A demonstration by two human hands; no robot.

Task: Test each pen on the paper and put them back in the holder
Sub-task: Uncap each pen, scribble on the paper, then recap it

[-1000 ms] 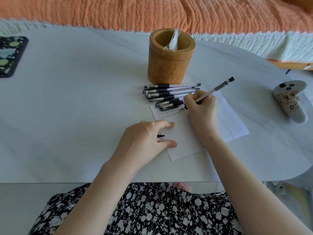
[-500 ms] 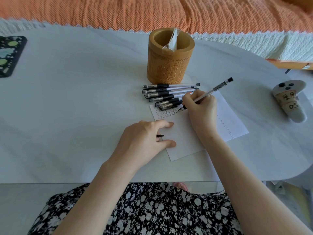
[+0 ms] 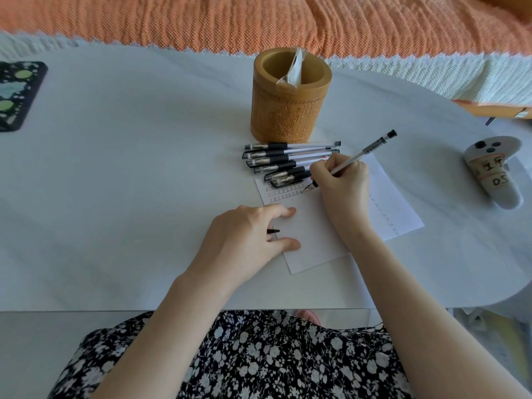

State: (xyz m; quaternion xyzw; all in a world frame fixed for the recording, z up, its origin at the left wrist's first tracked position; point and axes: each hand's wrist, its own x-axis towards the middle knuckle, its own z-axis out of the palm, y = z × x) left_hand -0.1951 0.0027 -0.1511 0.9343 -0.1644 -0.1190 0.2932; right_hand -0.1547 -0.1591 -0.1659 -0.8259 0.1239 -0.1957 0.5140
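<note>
My right hand (image 3: 342,185) grips a clear pen (image 3: 362,152) with a black end, its tip touching the white paper (image 3: 313,231) beside rows of small written marks. My left hand (image 3: 247,237) rests on the paper's left edge, thumb and forefinger pressing it down. Its curled fingers hold a small black pen cap (image 3: 273,231), mostly hidden under the palm. Several capped pens (image 3: 285,162) lie side by side just behind the paper. The carved bamboo holder (image 3: 288,110) stands upright behind them, with a clear wrapper sticking out of it.
A white game controller (image 3: 495,171) with taped labels lies at the table's right. A dark patterned tray (image 3: 17,93) sits at the far left. An orange blanket (image 3: 259,21) lies beyond the white table (image 3: 129,168). My lap is under the near edge.
The pen tip has shifted slightly along the row of marks. My left hand and everything else stay where they were.
</note>
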